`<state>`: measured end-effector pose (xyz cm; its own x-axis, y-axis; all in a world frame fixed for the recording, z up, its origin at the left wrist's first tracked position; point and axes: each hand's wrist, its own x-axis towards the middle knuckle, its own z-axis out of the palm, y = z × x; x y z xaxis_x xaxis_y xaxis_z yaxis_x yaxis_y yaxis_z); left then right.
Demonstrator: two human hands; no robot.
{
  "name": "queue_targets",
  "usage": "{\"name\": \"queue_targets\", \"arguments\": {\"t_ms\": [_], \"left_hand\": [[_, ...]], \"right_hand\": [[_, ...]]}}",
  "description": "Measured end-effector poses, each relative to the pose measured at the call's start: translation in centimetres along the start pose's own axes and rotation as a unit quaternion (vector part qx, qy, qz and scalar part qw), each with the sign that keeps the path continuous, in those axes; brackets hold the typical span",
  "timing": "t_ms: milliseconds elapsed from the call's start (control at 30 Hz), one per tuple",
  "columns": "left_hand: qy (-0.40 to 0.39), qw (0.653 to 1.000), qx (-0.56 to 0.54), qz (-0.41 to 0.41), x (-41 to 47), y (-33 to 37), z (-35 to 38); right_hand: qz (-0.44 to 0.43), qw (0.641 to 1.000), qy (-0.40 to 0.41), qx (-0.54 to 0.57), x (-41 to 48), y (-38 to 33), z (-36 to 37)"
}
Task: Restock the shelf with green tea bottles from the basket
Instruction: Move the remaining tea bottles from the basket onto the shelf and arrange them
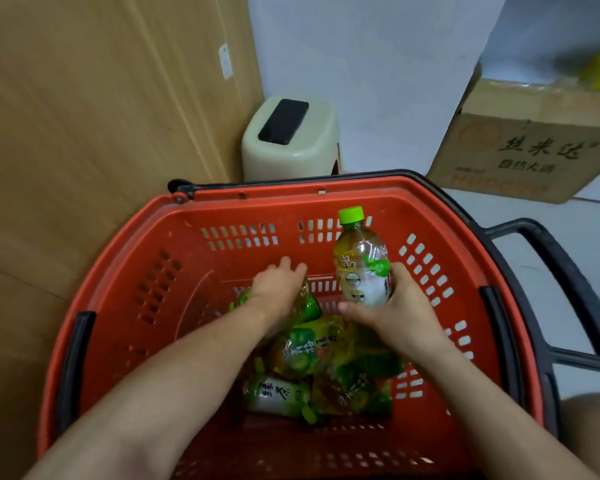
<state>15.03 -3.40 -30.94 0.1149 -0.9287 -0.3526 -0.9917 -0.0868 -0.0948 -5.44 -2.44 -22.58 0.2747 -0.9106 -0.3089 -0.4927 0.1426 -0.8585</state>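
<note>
A red plastic basket (125,278) with black handles fills the lower view. Several green tea bottles (302,351) lie in a heap on its floor. My right hand (392,310) grips one bottle (361,268) upright by its lower body; its green cap points up, above the heap. My left hand (278,285) reaches down over another lying bottle (309,306), fingers spread across it; whether they curl round it is hidden. No shelf is in view.
A cream plastic stool (291,154) with a black phone (284,121) on top stands behind the basket. Large cardboard sheets (101,116) lean at the left. A printed cardboard box (520,154) sits at the right on the pale floor.
</note>
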Motion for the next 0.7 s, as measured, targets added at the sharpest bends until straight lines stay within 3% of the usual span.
{"name": "queue_targets", "arguments": {"t_ms": [167,267,333,400,467,500,533,567,600,700], "left_hand": [[0.086,0.969,-0.197,-0.123,-6.8,-5.5,-8.6],[0.177,0.902,-0.345,-0.192,-12.3,-6.9,-12.8],[0.248,0.799,-0.5,-0.224,-16.2,-7.0,-14.4],[0.283,0.657,-0.657,-0.238,-20.3,-6.6,-15.2],[0.257,0.54,-0.766,-0.236,-24.3,-5.8,-15.5],[0.228,0.496,-0.807,-0.226,-26.3,-5.4,-15.6],[0.197,0.474,-0.833,-0.207,-28.1,-5.2,-15.6],[0.177,0.476,-0.841,-0.185,-29.9,-4.9,-15.7],[0.175,0.501,-0.832,-0.162,-31.6,-4.9,-15.8],[0.181,0.605,-0.767,-0.113,-36.0,-5.4,-17.1]], "right_hand": [[0.018,0.999,-0.032,0.031,-0.6,-1.1,-0.1],[0.025,0.987,-0.085,0.132,-1.9,-2.1,-0.2],[0.029,0.969,-0.119,0.217,-3.2,-3.2,-0.1],[0.024,0.937,-0.168,0.305,-4.9,-4.9,0.3],[-0.002,0.902,-0.224,0.368,-7.0,-7.4,0.7],[-0.022,0.883,-0.248,0.398,-7.9,-8.8,1.1],[-0.042,0.862,-0.271,0.427,-9.1,-10.4,1.4],[-0.064,0.843,-0.292,0.447,-10.1,-11.9,1.7],[-0.083,0.829,-0.311,0.457,-11.2,-13.4,1.9],[-0.149,0.819,-0.352,0.428,-14.4,-16.8,2.3]]}}
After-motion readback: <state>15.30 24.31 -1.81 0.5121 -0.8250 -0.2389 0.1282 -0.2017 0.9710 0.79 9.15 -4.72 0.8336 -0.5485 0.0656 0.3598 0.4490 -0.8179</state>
